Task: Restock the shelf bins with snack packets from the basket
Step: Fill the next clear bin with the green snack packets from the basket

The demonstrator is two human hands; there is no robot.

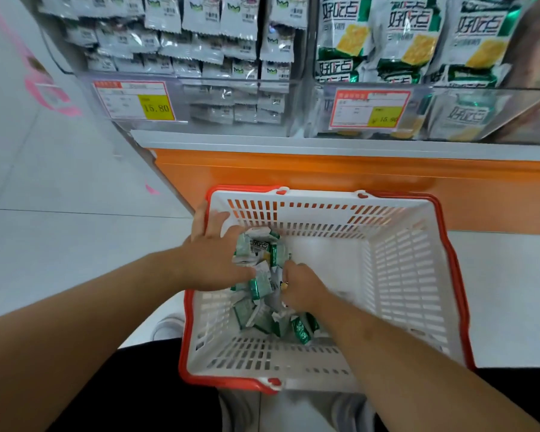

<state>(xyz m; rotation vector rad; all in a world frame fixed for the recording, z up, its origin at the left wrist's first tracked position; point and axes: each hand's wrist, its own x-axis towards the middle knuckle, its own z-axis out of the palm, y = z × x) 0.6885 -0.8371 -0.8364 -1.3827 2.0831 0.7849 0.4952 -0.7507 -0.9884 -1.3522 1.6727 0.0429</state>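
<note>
A white basket with a red rim (418,275) stands on the floor before the shelf. Several small green-and-white snack packets (264,251) lie heaped in its left half. My left hand (214,254) lies spread over the left side of the heap, fingers apart, touching the packets. My right hand (300,286) reaches in from the right, its fingers curled into the packets at the middle of the heap. Above, a clear shelf bin (434,110) holds matching green-and-white packets, and the clear bin to its left (237,98) holds grey-white packets.
An orange shelf base (325,176) runs behind the basket. Price tags (134,101) hang on the bin fronts. Pale floor tiles (60,229) stretch to the left. My shoes (240,410) show below the basket.
</note>
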